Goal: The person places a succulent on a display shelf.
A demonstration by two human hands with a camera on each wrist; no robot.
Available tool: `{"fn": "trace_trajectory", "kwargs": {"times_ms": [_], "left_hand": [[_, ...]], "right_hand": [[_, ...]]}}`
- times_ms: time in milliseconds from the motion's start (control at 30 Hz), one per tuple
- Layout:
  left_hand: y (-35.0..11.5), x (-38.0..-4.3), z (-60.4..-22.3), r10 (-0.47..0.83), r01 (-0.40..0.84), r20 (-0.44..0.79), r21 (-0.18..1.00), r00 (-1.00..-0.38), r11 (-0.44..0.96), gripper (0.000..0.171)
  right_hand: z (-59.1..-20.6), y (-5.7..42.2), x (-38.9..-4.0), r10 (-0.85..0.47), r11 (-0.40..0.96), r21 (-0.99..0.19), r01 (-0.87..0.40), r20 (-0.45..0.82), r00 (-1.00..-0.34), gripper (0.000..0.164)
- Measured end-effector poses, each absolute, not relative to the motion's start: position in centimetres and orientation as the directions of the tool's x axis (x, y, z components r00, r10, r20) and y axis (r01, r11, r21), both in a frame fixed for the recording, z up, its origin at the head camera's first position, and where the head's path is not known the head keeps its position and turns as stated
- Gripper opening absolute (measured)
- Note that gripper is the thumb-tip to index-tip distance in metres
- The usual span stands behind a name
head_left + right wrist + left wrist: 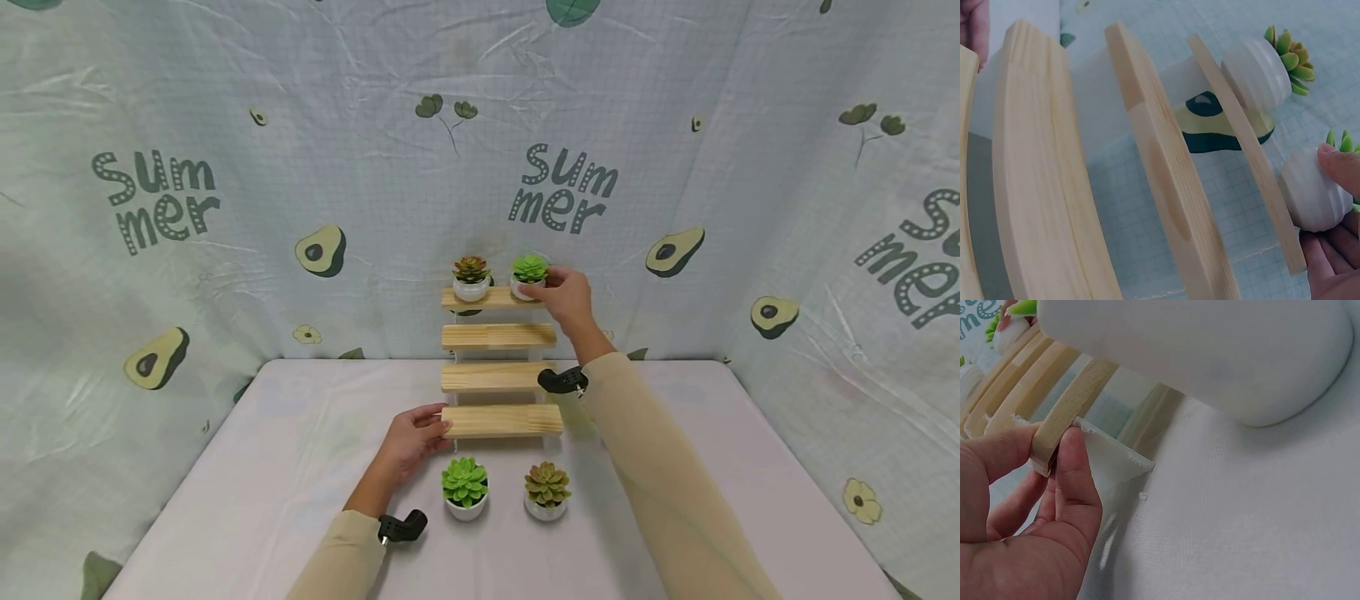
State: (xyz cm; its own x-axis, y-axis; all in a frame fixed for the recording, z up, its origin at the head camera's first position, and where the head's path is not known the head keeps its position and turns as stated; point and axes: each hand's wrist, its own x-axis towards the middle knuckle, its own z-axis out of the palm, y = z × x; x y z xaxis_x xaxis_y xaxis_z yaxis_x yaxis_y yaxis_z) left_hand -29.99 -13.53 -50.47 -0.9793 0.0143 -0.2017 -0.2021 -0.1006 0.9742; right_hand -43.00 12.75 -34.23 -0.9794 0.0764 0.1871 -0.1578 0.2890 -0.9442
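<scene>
Backdrop, head view: pale cloth (420, 50) behind the stand and off to both sides, printed with avocados, flowers and "summer".
Worktop: pinkish-white worktop (300, 467), beneath the stand and spreading around it.
Stand: wooden stand (491, 377), four plank steps rising toward the cloth.
Top step: reddish-brown succulent (471, 277) in white pot, stand's left end; bright green succulent (529, 271) in white pot, stand's right end.
Right hand (568, 296): at the stand's top right; fingers curled about the bright green succulent's pot.
Left hand (411, 437): at the left end of the stand's lowest step.
Before the stand: broad-leaved green succulent (465, 487) to the left, olive-brown succulent (546, 490) to the right; white pots, well apart.
Lowest step, left-wrist view: thumb and fingers pinch the plank's end, spread only by its thickness; whitish side panel (1113, 456) below the plank.
Rounded white form (1210, 356): on the stand's front side, too cropped to name.
Top step, right-wrist view: thumb across the green succulent's pot, other fingers under and behind; its base appears to meet the stand's plank.
</scene>
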Motion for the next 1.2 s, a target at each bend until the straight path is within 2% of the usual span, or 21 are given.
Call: {"fn": "trace_trajectory", "kwargs": {"times_ms": [433,500,733,1200], "left_hand": [[-13.6,-30.0,-50.6,0.006,-0.2,-0.201,0.973,-0.98,-0.114,0.043],[-13.6,-30.0,-50.5,0.01,-0.203,-0.203,0.972,-0.979,-0.117,0.044],[-13.5,-30.0,-50.6,0.015,-0.196,-0.196,0.973,-0.981,-0.12,0.044],[-13.5,-29.9,-50.4,0.009,-0.212,-0.212,0.971,-0.977,-0.111,0.044]], "right_hand": [[-34.7,12.6,-42.9,0.046,0.367,-0.898,-0.242,0.278,-0.96,0.036],[-34.8,12.7,-42.6,0.04,0.349,-0.903,-0.251,0.282,-0.959,0.039],[-35.2,13.3,-41.6,0.047,0.232,-0.937,-0.262,0.279,-0.959,0.062],[-37.5,17.1,-38.3,0.059,0.237,-0.927,-0.29,0.312,-0.948,0.065]]}}
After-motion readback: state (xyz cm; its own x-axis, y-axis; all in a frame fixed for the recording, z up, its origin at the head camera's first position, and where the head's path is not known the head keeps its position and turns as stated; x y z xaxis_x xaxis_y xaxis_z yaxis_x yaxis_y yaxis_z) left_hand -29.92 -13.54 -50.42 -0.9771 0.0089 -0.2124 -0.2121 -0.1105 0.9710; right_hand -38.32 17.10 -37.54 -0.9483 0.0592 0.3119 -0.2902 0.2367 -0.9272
